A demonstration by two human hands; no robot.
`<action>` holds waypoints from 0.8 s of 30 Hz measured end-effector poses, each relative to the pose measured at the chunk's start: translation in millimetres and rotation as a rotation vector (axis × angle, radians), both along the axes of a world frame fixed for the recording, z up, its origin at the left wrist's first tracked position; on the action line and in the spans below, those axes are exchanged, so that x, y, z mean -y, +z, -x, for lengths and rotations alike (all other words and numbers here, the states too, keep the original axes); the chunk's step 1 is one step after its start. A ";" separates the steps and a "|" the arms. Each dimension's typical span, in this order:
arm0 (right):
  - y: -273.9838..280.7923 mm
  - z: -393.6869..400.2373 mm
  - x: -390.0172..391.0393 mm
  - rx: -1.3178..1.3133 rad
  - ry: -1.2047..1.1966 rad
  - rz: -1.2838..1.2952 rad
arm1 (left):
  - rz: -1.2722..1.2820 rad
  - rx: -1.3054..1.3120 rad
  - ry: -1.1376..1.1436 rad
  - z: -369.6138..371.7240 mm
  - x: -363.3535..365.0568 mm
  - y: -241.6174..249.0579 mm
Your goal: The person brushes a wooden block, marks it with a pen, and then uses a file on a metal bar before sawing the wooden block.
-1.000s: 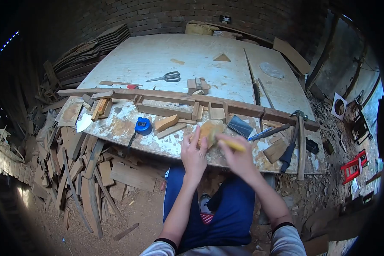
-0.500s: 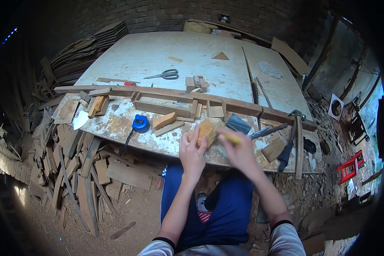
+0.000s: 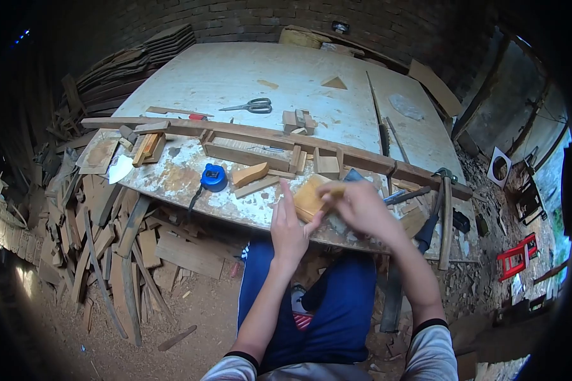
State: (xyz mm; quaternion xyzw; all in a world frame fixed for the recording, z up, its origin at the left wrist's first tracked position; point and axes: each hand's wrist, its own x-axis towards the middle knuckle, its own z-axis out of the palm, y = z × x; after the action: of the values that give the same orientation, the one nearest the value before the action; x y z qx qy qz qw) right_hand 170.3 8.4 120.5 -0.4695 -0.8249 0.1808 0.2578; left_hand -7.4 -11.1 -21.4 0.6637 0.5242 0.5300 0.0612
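Observation:
A yellowish wooden block [image 3: 309, 199] stands at the front edge of the workbench [image 3: 171, 173]. My left hand [image 3: 290, 222] holds its left and lower side, with the index finger pointing up and the thumb along the bottom. My right hand [image 3: 360, 206] is at the block's right side, fingers closed on a thin yellow tool that is mostly hidden. Left of the block lie a curved orange piece of wood [image 3: 250, 174], a flat strip [image 3: 257, 187] and a blue tape measure [image 3: 213, 178]. A dark blue flat piece [image 3: 354, 176] shows partly behind my right hand.
A long wooden beam [image 3: 356, 157] crosses the bench. Scissors [image 3: 255, 105] and small blocks [image 3: 298, 121] lie beyond it. A hammer-like tool [image 3: 446, 222] leans at the right edge. Scrap wood [image 3: 133, 279] covers the floor at left; a red frame [image 3: 518, 257] stands at right.
My right hand has moved up and turned over the block's right side, and the yellow tool shows less. The block is tilted differently in my left hand. The view has shifted slightly.

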 end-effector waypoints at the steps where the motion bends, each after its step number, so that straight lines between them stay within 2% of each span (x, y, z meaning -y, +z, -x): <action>1: -4.0 -9.0 -17.2 0.026 -0.073 -0.025 | -0.018 0.031 0.000 -1.0 1.7 2.1; 2: -10.3 -15.7 -29.8 0.054 -0.144 -0.051 | -0.024 0.015 0.003 -1.1 2.4 0.7; 4: -20.7 0.3 -10.0 0.188 -0.051 -0.166 | -0.040 -0.022 0.003 -0.5 0.9 -3.7; 6: -15.7 15.7 8.2 0.091 0.247 -0.123 | -0.033 0.015 -0.047 2.3 -0.1 -9.1; 8: -13.7 13.6 -6.1 0.011 0.265 -0.014 | -0.030 0.039 -0.058 3.7 0.8 -11.6; 10: -21.6 7.2 -37.4 0.092 -0.018 -0.066 | -0.040 0.053 -0.038 -2.1 1.9 -2.7; 12: -33.8 15.1 -27.2 0.178 -0.065 -0.194 | -0.016 0.042 -0.052 -0.6 2.0 -1.8; 13: -34.4 23.9 -10.5 0.162 0.003 -0.210 | -0.023 0.032 -0.064 2.1 0.0 -5.0; 14: -22.4 31.4 4.0 0.089 0.170 -0.161 | -0.023 0.021 -0.076 4.8 -0.1 -7.9; 16: -13.3 24.4 -1.4 0.006 0.219 -0.024 | -0.003 0.049 -0.063 4.7 -0.3 -5.3; 18: -26.8 4.9 -38.6 0.022 -0.037 -0.010 | 0.031 0.113 -0.057 -2.5 1.8 2.7; 19: -38.4 4.9 -48.9 0.038 -0.162 -0.139 | 0.057 0.126 -0.036 -4.8 4.2 9.8; 22: -43.5 25.1 -10.8 0.052 0.070 -0.306 | 0.044 -0.053 0.046 -2.1 -3.1 7.2; 23: -24.6 28.3 0.9 0.021 0.186 -0.208 | 0.012 -0.033 0.007 0.6 -5.5 2.4; 24: -22.8 24.0 -4.4 0.012 0.108 -0.133 | 0.060 0.033 -0.006 0.1 -4.2 6.1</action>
State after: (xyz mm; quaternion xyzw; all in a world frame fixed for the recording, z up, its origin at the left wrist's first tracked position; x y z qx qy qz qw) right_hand 146.3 12.8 97.6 -0.4074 -0.8606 0.1366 0.2735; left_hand -7.4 -6.9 -15.4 0.6543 0.5367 0.5248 0.0913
